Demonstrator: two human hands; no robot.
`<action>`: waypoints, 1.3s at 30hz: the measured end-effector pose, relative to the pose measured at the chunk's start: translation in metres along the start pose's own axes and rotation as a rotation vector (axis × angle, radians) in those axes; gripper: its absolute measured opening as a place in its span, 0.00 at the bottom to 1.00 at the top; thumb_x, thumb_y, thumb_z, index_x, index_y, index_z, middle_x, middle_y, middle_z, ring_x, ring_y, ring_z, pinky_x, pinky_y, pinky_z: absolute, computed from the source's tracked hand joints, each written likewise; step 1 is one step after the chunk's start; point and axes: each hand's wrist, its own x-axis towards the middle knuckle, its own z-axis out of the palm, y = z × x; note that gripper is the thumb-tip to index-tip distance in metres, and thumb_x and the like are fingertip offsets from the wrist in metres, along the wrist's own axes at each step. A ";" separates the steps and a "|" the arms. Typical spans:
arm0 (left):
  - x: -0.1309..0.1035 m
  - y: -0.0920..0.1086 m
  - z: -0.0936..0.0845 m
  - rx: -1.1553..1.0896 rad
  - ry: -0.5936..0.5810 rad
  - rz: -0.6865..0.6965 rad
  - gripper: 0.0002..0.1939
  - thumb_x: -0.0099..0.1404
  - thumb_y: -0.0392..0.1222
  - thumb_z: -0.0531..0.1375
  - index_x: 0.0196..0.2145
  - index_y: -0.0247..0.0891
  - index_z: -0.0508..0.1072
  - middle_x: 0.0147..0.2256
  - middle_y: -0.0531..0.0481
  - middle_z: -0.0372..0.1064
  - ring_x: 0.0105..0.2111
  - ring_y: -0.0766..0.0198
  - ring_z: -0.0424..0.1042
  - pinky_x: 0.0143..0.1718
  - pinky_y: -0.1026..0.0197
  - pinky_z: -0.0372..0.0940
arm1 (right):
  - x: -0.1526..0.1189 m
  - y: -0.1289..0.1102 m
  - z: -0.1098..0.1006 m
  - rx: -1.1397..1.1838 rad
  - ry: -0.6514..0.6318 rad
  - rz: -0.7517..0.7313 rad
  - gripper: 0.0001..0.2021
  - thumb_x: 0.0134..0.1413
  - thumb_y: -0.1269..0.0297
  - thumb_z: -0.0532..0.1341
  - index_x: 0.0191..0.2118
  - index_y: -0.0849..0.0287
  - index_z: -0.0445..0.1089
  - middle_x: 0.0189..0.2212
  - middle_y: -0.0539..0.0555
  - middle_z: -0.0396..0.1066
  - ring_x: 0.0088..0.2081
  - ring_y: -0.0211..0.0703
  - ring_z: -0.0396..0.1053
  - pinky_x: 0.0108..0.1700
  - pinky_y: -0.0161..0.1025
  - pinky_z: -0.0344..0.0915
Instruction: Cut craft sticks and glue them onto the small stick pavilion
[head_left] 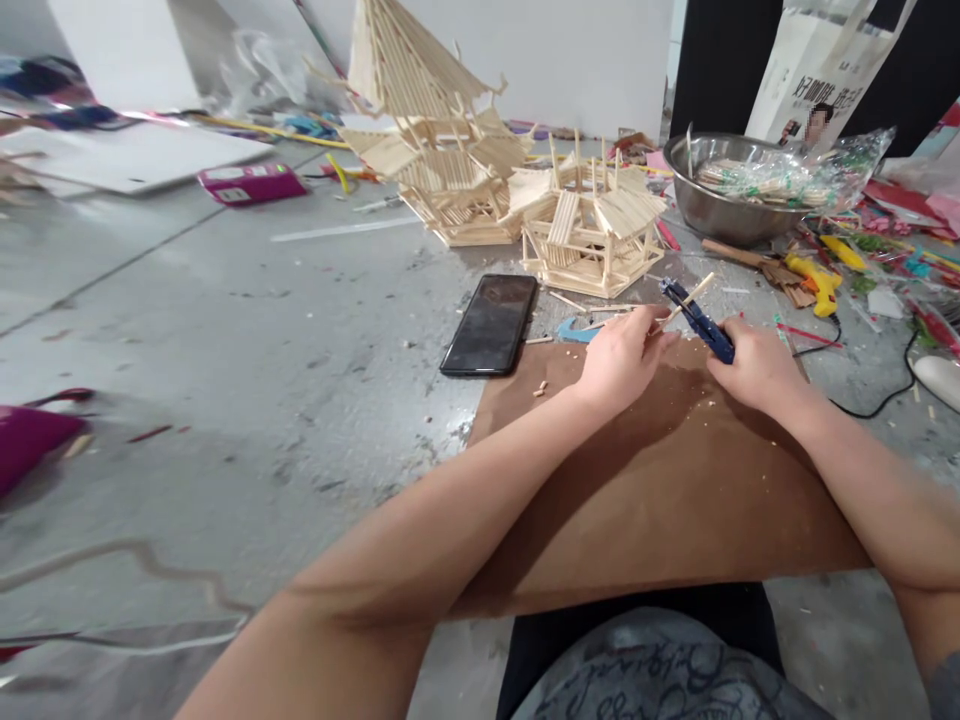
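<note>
Pinched in the fingers of my left hand (624, 358) is a thin wooden stick (699, 290), slanting up to the right. My right hand (759, 365) grips a dark blue hand cutter (699, 322), whose jaws meet or cross the stick; whether they are closed on it I cannot tell. Both hands are over the far part of a brown board (675, 500). Just beyond them stands a small pavilion-like model of sticks (592, 225), with a taller tiered stick tower (442, 150) behind it. Loose stick pieces lie near my left hand.
A black phone (491, 325) lies left of my hands. Farther right are a metal bowl (739, 190) of sticks and plastic, a yellow glue gun (816, 283) with its cord, and scattered scraps. A purple pack (251, 184) lies far left on the grey floor (300, 330).
</note>
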 end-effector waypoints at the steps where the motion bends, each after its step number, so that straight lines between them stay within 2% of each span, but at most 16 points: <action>1: -0.001 0.002 0.001 -0.030 0.000 -0.027 0.11 0.61 0.42 0.51 0.39 0.35 0.66 0.31 0.46 0.69 0.31 0.64 0.67 0.34 0.63 0.60 | -0.001 -0.002 0.000 0.007 -0.004 -0.001 0.14 0.47 0.60 0.53 0.39 0.58 0.65 0.28 0.57 0.72 0.29 0.48 0.69 0.28 0.39 0.57; 6: -0.003 0.007 0.001 -0.165 0.054 -0.063 0.08 0.63 0.41 0.48 0.33 0.38 0.65 0.26 0.51 0.65 0.28 0.67 0.64 0.31 0.65 0.57 | -0.007 -0.008 0.001 0.080 0.050 -0.028 0.15 0.47 0.60 0.53 0.42 0.60 0.64 0.30 0.58 0.72 0.32 0.49 0.69 0.31 0.40 0.60; 11: 0.000 0.004 0.001 -0.345 0.032 -0.047 0.09 0.62 0.42 0.49 0.30 0.37 0.65 0.25 0.53 0.62 0.28 0.68 0.62 0.31 0.66 0.57 | -0.007 -0.007 0.005 0.135 0.107 -0.067 0.18 0.48 0.61 0.52 0.46 0.62 0.62 0.35 0.60 0.72 0.35 0.51 0.70 0.34 0.42 0.62; 16: 0.005 0.000 0.000 -0.516 0.022 0.036 0.12 0.61 0.47 0.51 0.30 0.36 0.67 0.25 0.54 0.62 0.27 0.69 0.61 0.31 0.66 0.58 | -0.005 -0.005 0.009 0.170 0.147 -0.103 0.19 0.48 0.62 0.52 0.46 0.62 0.61 0.37 0.60 0.71 0.37 0.52 0.69 0.35 0.43 0.63; 22: 0.008 0.001 -0.004 -0.627 -0.020 0.040 0.16 0.59 0.52 0.52 0.27 0.36 0.66 0.21 0.55 0.58 0.22 0.72 0.57 0.25 0.68 0.56 | -0.004 -0.003 0.009 0.195 0.146 -0.125 0.19 0.47 0.62 0.53 0.47 0.61 0.60 0.38 0.61 0.70 0.38 0.53 0.68 0.36 0.45 0.64; 25: 0.008 -0.002 -0.003 -0.571 -0.009 0.074 0.16 0.60 0.51 0.51 0.26 0.36 0.65 0.21 0.55 0.58 0.22 0.72 0.56 0.24 0.68 0.56 | -0.004 -0.003 0.009 0.193 0.134 -0.122 0.21 0.46 0.63 0.53 0.49 0.62 0.58 0.39 0.62 0.69 0.39 0.54 0.68 0.37 0.47 0.63; 31: 0.000 -0.009 0.002 -0.237 0.120 0.165 0.13 0.63 0.47 0.49 0.28 0.36 0.64 0.22 0.54 0.59 0.22 0.71 0.58 0.25 0.67 0.55 | -0.005 -0.006 0.007 0.140 0.101 -0.112 0.23 0.44 0.65 0.53 0.50 0.63 0.56 0.38 0.62 0.68 0.39 0.55 0.67 0.36 0.47 0.63; 35: -0.003 -0.010 0.001 -0.204 0.133 0.233 0.13 0.64 0.46 0.48 0.28 0.36 0.64 0.21 0.54 0.58 0.21 0.72 0.57 0.24 0.68 0.54 | -0.006 -0.008 0.007 0.183 0.120 -0.180 0.25 0.44 0.65 0.54 0.51 0.65 0.55 0.42 0.64 0.67 0.42 0.54 0.66 0.40 0.47 0.63; 39: -0.002 -0.010 0.001 -0.265 0.101 0.221 0.15 0.63 0.48 0.48 0.27 0.36 0.66 0.19 0.55 0.56 0.20 0.72 0.54 0.23 0.68 0.53 | -0.004 -0.005 0.013 0.236 0.137 -0.211 0.25 0.44 0.65 0.54 0.52 0.63 0.53 0.44 0.63 0.66 0.44 0.53 0.65 0.42 0.48 0.63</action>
